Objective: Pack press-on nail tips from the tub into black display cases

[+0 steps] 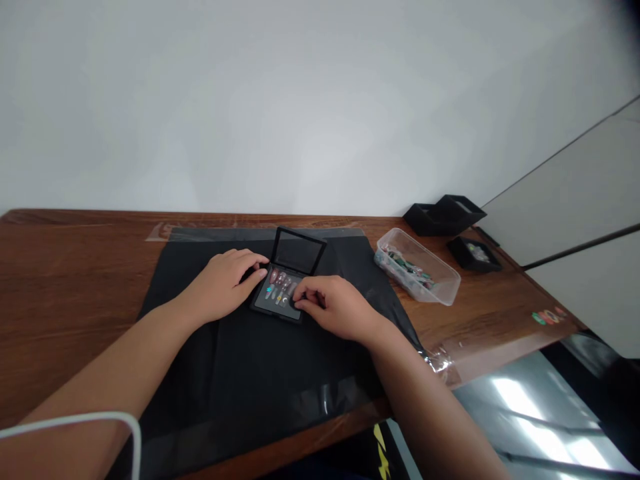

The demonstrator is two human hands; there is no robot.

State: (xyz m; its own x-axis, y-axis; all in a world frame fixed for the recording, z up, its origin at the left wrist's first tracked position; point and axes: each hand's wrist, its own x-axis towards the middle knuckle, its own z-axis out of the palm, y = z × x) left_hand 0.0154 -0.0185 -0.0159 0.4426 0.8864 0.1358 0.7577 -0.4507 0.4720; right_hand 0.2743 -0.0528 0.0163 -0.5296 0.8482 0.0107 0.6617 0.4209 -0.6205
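While the mat [260,380] bears the open case [276,313], my right hand [334,305] curls over its right side, pinch indeterminable, my left hand [225,283] sets parted thumb and forefinger at its left edge, and a clear bin [453,291] stands beyond.

Near the middle of the frame, a hinged case [261,302] lies on a mat [240,390], its lid [299,252] raised behind its base and rows of nail pieces [280,281] in the base. My left fingers [255,258] are at the case's left edge, my right fingers [305,288] at its right. The mat covers the desk [70,273] at centre; right of it stands a tub [453,291] with packets [407,268] inside. Two boxes [430,221] sit at upper right against the wall [250,107], a smaller box [465,259] before them, stickers [549,316] farther right. A cable [97,417] crosses before my forearm at lower left.
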